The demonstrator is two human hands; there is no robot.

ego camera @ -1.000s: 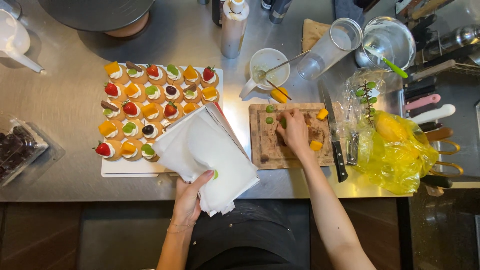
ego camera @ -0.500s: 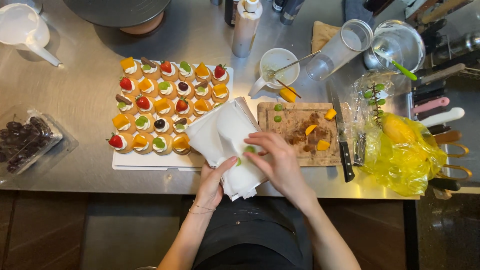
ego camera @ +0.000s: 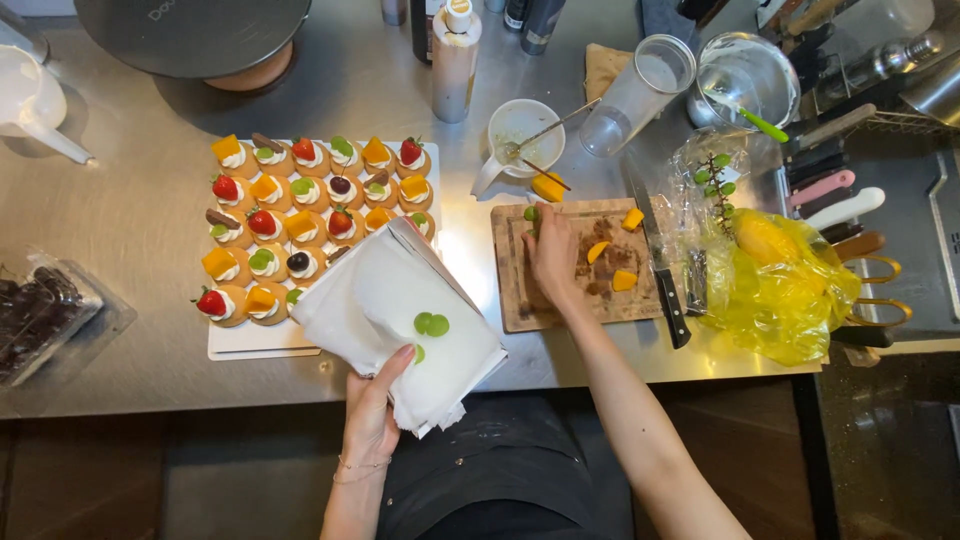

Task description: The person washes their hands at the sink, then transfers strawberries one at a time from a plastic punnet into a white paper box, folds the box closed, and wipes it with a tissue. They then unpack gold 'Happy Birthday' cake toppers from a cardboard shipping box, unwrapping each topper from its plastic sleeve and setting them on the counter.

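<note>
Plastic tub [ego camera: 45,315]: a clear container of dark pieces sits at the far left edge of the steel counter [ego camera: 130,210], well apart from both hands.
Tartlet tray [ego camera: 260,340]: a white board carrying rows of small cream-topped tartlets [ego camera: 300,215] dressed with strawberry, orange fruit cubes and green grape; it lies left of the cutting board, and its right corner is covered by the paper stack.
Left hand [ego camera: 372,415]: it grips the near edge of a stack of white paper towels [ego camera: 395,320], thumb on top and fingers hidden beneath, holding the stack tilted over the tray's corner, apparently as a carrying surface.
Grape halves [ego camera: 432,324]: two green halves rest on the paper just above the left thumb, with another green piece [ego camera: 417,353] beside the thumb tip.
Cutting board [ego camera: 580,262]: wooden, between the tray and the knife [ego camera: 665,275], with orange fruit bits [ego camera: 610,265] scattered on it.
Right hand [ego camera: 553,255]: laid palm down on the board, fingers stretched forward and close together, tips touching or nearly touching a green grape piece [ego camera: 531,213] at the board's far edge; whether it pinches the piece cannot be told.
Cup [ego camera: 522,135]: white, with a utensil in it, beyond the board.
Yellow bag [ego camera: 785,280]: crumpled at the right, beside a grape stem.
</note>
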